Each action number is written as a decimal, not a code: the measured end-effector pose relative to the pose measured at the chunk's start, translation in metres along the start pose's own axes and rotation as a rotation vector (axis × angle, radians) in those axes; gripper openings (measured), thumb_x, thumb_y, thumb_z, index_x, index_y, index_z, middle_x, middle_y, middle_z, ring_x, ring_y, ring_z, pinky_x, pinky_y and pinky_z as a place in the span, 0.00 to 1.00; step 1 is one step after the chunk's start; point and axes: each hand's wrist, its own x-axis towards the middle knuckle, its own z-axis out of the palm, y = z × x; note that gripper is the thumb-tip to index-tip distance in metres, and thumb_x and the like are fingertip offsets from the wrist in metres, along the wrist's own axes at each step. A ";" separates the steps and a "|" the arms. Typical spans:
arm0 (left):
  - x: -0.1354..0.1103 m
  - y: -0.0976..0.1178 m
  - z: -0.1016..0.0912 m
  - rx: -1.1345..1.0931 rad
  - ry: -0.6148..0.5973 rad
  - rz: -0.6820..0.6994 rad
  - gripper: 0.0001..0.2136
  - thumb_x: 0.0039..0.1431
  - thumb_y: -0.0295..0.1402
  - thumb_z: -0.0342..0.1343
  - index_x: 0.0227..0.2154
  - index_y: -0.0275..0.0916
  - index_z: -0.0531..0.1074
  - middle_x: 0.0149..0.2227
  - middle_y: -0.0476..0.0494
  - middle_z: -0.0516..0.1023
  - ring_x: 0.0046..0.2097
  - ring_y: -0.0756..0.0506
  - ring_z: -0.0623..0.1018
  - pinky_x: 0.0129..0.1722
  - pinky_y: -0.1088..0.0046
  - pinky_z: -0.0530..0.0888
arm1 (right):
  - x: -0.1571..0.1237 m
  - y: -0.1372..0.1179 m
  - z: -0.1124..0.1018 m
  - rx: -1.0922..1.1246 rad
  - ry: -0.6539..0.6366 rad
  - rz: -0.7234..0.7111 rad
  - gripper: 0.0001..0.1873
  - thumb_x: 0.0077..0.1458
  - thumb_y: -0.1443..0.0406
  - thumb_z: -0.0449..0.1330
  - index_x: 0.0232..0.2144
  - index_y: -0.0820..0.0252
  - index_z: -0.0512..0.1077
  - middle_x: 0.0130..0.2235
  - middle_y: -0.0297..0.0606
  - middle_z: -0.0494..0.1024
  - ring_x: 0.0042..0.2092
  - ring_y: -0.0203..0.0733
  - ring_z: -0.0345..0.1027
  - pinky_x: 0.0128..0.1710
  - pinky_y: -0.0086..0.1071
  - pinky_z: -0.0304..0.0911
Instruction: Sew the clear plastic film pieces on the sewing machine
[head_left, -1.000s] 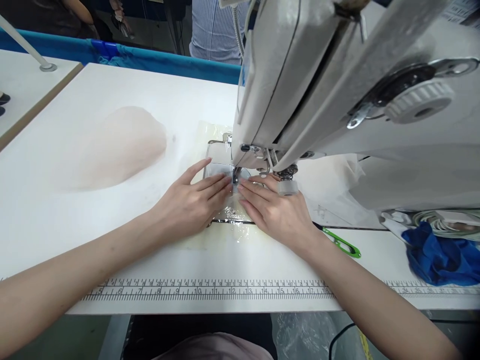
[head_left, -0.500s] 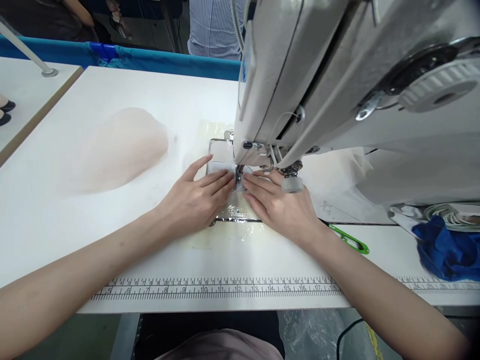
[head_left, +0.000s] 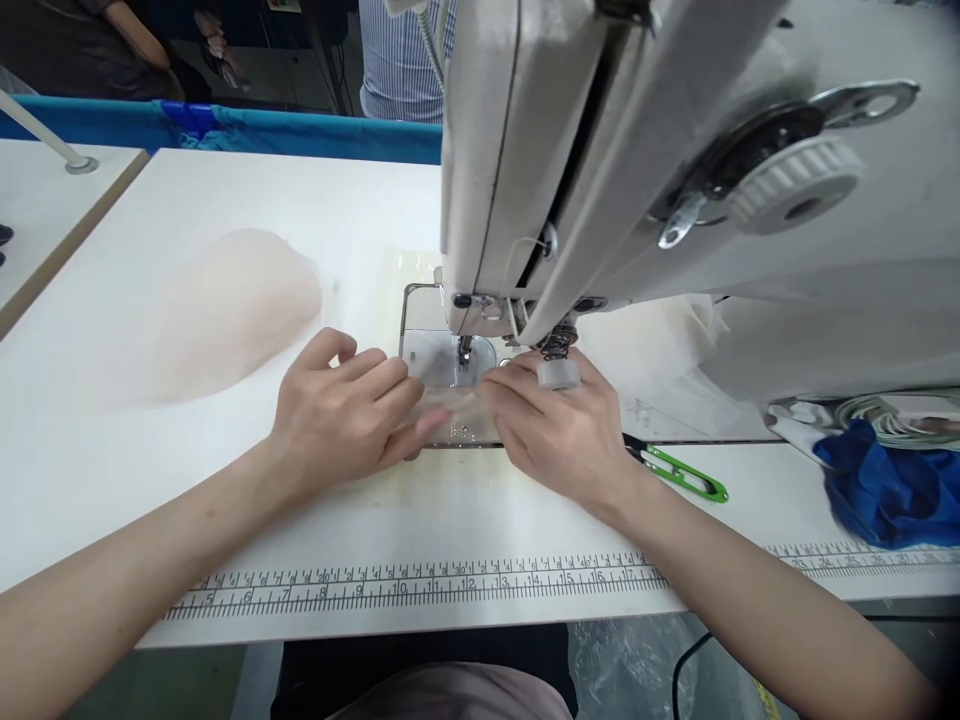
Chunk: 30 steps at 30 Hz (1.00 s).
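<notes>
Left of the presser foot [head_left: 465, 352], my left hand [head_left: 349, 410] is closed with its fingers curled and its thumb stretched toward the right. A thin, see-through piece of sheer fabric [head_left: 466, 408] spans the gap between both hands, over the front of the metal needle plate [head_left: 431, 350]. My right hand [head_left: 559, 425] has its fingers pressed together on the fabric's right side, partly behind the machine's round knob [head_left: 559, 374]. The fabric's edges are hard to make out. The sewing machine head [head_left: 517, 180] stands above the hands.
A pale sheer piece [head_left: 247, 310] lies on the left of the table [head_left: 360, 210]. Green thread snips [head_left: 686, 473] rest beside my right wrist, with blue cloth [head_left: 892, 485] farther right. A printed ruler [head_left: 405, 585] runs along the front edge. People are beyond the blue cloth barrier [head_left: 322, 132].
My left hand has drawn back leftward from the presser foot and curled its fingers. My right hand has closed up and shifted slightly. The camera view has moved a little.
</notes>
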 end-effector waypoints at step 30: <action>0.001 0.008 0.010 -0.150 -0.229 0.048 0.20 0.62 0.25 0.49 0.57 0.38 0.69 0.57 0.40 0.73 0.62 0.37 0.68 0.60 0.51 0.66 | 0.004 0.000 0.006 0.033 -0.232 0.181 0.19 0.67 0.61 0.51 0.51 0.66 0.74 0.50 0.48 0.78 0.54 0.50 0.70 0.52 0.43 0.68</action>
